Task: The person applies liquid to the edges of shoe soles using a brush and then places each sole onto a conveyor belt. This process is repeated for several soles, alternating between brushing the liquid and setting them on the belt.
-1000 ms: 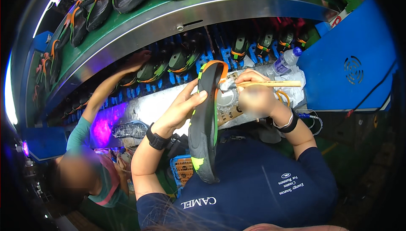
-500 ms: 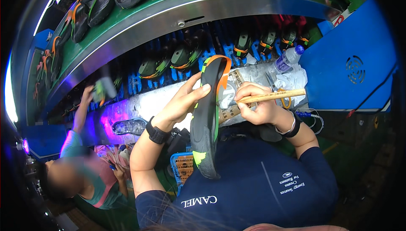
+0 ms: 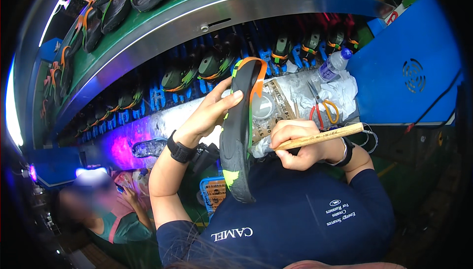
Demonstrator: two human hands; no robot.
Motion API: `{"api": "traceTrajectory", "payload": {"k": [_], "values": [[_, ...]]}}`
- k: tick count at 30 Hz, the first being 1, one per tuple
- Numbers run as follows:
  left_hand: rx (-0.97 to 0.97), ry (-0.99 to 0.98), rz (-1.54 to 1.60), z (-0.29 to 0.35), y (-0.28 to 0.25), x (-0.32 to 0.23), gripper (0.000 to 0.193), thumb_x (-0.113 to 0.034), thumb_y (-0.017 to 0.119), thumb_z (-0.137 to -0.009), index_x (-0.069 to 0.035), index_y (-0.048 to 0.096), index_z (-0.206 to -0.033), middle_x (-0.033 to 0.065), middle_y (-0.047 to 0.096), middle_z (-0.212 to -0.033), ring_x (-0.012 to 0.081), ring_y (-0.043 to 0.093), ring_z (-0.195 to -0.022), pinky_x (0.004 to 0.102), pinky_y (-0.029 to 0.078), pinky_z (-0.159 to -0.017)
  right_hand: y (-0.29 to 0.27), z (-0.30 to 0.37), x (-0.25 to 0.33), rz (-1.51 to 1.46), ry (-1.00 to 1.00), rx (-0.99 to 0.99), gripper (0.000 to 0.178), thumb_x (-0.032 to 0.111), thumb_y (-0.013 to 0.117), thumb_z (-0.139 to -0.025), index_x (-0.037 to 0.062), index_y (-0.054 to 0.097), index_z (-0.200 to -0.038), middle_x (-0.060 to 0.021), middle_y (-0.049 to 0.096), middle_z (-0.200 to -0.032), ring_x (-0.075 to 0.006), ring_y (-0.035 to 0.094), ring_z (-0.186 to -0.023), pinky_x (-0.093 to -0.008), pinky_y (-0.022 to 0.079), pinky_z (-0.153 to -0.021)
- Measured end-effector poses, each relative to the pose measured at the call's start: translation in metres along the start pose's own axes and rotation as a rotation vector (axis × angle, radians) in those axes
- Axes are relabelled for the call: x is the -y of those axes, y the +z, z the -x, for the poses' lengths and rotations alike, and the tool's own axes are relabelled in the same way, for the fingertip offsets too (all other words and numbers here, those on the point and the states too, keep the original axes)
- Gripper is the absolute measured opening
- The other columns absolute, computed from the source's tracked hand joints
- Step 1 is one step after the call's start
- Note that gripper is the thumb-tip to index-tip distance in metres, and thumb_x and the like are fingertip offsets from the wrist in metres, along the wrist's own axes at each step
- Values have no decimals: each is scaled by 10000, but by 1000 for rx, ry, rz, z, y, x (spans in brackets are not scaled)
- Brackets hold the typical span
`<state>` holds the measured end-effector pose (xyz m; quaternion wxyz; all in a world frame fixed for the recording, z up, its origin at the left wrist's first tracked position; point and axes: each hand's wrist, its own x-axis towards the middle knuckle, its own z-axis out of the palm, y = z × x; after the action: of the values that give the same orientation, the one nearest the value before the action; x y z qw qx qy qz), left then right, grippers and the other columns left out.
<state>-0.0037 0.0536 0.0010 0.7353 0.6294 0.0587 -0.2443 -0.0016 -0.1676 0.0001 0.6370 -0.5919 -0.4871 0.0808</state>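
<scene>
A: Where is the black shoe sole, please?

B: It is in the air before the person's chest, on the near side of the desk; it stands lengthwise, with its orange strip at the upper end and a yellow-green patch near the lower end.

A: And the hands; are they together?

B: No, they are apart from each other; the left hand is clamped on the upper part of the sole, with the thumb across it; the right hand is closed around a tool with a wooden handle; the working end is just beside the sole's right edge, but I cannot tell if it touches.

A: What is lying near the right hand?

B: Scissors with red and orange handles lie beyond it; a white crumpled sheet is beside them, and a clear bottle with a purple cap is there too; a round clear dish is nearer to the sole.

A: And farther away?

B: Behind the desk, shoes sit in a row on blue holders; at the left is a co-worker in a green top.
</scene>
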Motion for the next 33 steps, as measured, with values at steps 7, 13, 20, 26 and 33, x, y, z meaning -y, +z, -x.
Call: {"api": "traceTrajectory", "payload": {"k": [7,13,20,26,33], "values": [[-25,22,-42,-3,8,-7,765,-409,593,-755,-44,215,-1310,138,451,-1140,220,482,-1018,347,438,-771,-13,8,5,-80,19,-25,117,-23,544,-645,-5,535,-761,-94,539,-715,-172,534,-623,-264,438,-563],[-238,354,-140,-8,12,-45,566,-340,573,-740,-35,390,-1179,0,544,-851,28,439,-673,163,273,-529,-58,39,10,-77,36,-568,98,-19,491,-705,-20,507,-801,-88,508,-751,-104,440,-619,-219,363,-573],[-183,860,-200,-16,54,-125,563,-56,656,-624,3,395,-1120,78,527,-983,161,538,-860,294,422,-808,-73,114,22,-143,141,-970,117,22,487,-728,-17,492,-838,-24,470,-679,-58,409,-572,-192,346,-522],[-719,1458,-520,-123,87,-160,761,-108,774,-570,41,271,-1123,129,392,-1047,201,418,-964,307,343,-861,-72,157,38,-140,156,-1156,103,46,526,-752,-11,493,-831,-23,473,-642,-60,427,-538,-188,363,-507],[-900,705,-911,-197,47,-169,996,-497,659,-630,252,229,-1125,294,548,-927,366,549,-913,345,427,-808,-76,159,36,-145,133,-1200,89,44,526,-753,-10,498,-818,-27,477,-647,-63,429,-542,-187,363,-509]]}}
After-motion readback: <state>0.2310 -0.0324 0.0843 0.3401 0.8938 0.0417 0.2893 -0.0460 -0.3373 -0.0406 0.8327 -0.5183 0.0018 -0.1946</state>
